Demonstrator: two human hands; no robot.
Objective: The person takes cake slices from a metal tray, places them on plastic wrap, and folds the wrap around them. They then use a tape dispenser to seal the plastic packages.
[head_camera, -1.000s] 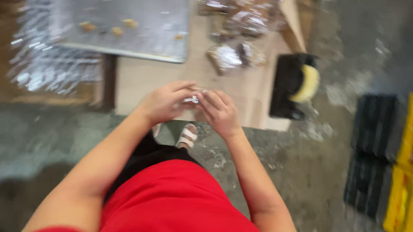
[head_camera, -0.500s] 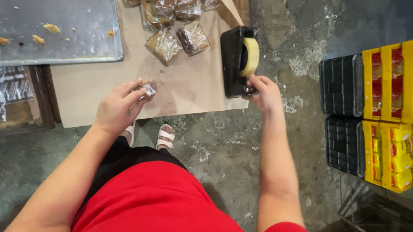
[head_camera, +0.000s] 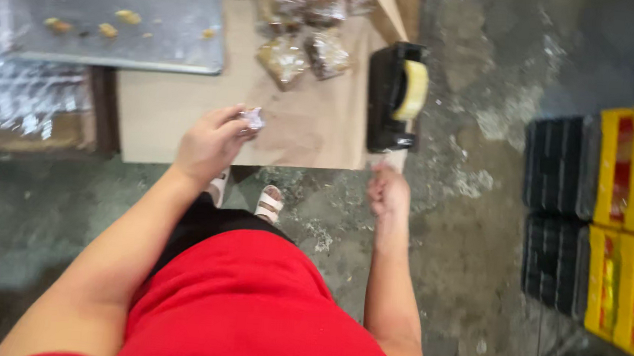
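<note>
Clear-wrapped packet (head_camera: 251,119) sits pinched in the fingers of the left hand (head_camera: 208,144) above the brown paper-covered table (head_camera: 298,128); similar wrapped packets (head_camera: 303,51) lie farther back. Right hand (head_camera: 388,193), loosely curled, grips a strip of tape just below the black tape dispenser (head_camera: 395,96).

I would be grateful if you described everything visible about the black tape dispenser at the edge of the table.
The black tape dispenser is a heavy-looking block, apparently plastic, holding a pale yellowish roll of tape upright in its slot. It stands near the right edge of the brown paper-covered table, its cutter end toward the person. The right hand is just below that end, seemingly pulling a clear strip, though blur hides it. Small wrapped packets lie to its left, not touching.
</note>
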